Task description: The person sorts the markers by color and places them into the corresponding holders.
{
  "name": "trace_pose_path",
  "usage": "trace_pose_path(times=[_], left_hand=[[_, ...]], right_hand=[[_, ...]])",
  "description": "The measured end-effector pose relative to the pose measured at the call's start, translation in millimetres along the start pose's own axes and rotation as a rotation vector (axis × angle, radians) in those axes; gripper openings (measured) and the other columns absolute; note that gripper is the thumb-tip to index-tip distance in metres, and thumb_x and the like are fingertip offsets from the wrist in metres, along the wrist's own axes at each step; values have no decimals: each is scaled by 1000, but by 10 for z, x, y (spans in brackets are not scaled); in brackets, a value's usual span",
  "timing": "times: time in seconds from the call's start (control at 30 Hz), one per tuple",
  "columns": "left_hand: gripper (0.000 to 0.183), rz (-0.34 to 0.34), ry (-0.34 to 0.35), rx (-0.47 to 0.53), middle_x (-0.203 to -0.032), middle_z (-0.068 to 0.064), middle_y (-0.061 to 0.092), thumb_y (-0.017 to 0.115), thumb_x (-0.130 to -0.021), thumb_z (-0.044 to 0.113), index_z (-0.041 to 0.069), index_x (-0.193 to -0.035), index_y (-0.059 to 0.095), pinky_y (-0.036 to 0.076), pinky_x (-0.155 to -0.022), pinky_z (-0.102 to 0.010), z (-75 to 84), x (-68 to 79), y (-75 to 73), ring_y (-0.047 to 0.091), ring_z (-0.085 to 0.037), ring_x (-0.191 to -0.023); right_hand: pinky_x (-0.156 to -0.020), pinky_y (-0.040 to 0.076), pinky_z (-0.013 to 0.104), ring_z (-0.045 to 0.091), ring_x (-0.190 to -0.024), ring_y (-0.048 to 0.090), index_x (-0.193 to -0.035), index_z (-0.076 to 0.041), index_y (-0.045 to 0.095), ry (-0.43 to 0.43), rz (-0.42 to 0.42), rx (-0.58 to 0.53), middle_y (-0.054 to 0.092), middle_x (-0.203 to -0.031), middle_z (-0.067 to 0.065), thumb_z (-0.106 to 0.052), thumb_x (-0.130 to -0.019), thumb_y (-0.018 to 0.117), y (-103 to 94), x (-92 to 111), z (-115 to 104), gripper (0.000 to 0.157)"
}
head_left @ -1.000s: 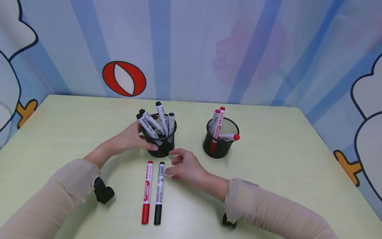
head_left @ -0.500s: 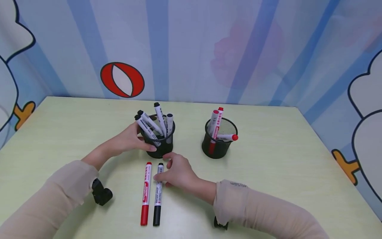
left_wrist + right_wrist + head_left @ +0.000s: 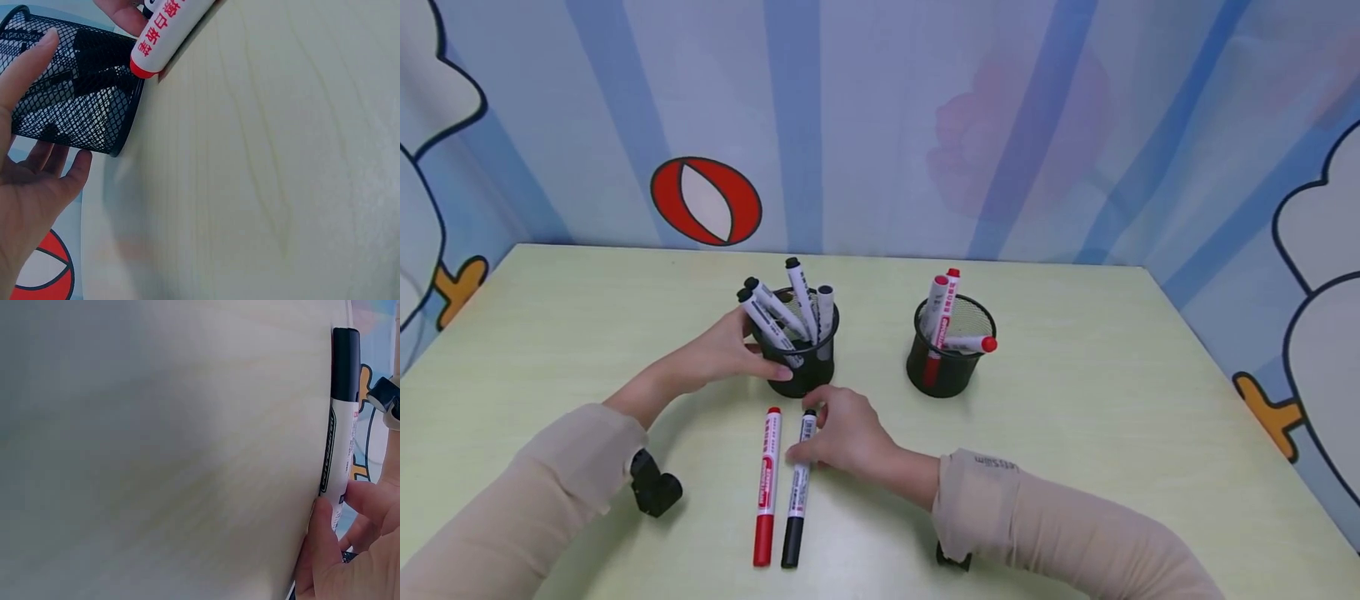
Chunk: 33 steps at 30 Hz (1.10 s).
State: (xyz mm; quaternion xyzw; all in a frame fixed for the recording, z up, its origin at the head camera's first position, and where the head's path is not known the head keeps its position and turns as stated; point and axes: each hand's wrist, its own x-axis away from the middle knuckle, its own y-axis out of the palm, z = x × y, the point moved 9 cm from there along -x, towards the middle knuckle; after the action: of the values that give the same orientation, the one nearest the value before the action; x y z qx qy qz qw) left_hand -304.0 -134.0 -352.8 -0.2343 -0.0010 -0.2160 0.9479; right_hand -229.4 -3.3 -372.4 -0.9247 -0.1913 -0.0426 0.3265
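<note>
My left hand grips a black mesh pen cup that stands on the table and holds several black-capped markers. In the left wrist view, the thumb and fingers lie on opposite sides of the cup. My right hand pinches a black marker near its far end, low over the table. The right wrist view has this marker between thumb and fingers. Just left of it lies a red marker, apart from both hands.
A second black mesh cup stands to the right, holding red-capped markers. The pale table ends at the back against a blue striped backdrop. Small black cameras hang at both wrists.
My right hand has moved left to the black marker and taken hold of it; the marker has turned slightly. My left hand keeps its grip on the cup.
</note>
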Motion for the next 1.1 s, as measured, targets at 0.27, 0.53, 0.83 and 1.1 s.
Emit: trace_pose_path(times=[0.27, 0.53, 0.83, 1.1], left_hand=[[87, -1, 22, 18, -135, -13, 41, 81, -72, 20, 12, -140, 26, 37, -99, -52, 11, -33, 30, 37, -31, -124], [87, -3, 9, 21, -135, -14, 40, 80, -73, 19, 11, -140, 25, 37, -99, -53, -8, -1, 4, 36, -32, -124], [89, -7, 12, 20, -137, -15, 39, 80, -73, 17, 9, -141, 23, 35, -101, -53, 29, -7, 1, 34, -33, -126], [87, -5, 17, 21, -134, -14, 41, 80, -72, 18, 10, -140, 25, 38, -99, -52, 7, 6, -14, 36, -32, -123]], right_hand=[[-49, 37, 23, 14, -55, 48, -110, -3, 63, -23, -40, 58, 52, -68, 3, -9, -68, 81, -19, -17, -16, 46], [-47, 36, 22, 12, -54, 47, -108, -6, 63, -59, -87, 154, 51, -65, 1, -5, -69, 77, 38, -25, -76, 41], [-52, 43, 24, 17, -57, 51, -107, -12, 58, 28, -170, 15, 52, -74, 6, -2, -72, 75, -34, -10, -13, 40], [-56, 52, 27, 21, -67, 55, -112, -12, 56, -13, -174, -128, 52, -89, 10, 5, -75, 70, -268, 35, -166, 43]])
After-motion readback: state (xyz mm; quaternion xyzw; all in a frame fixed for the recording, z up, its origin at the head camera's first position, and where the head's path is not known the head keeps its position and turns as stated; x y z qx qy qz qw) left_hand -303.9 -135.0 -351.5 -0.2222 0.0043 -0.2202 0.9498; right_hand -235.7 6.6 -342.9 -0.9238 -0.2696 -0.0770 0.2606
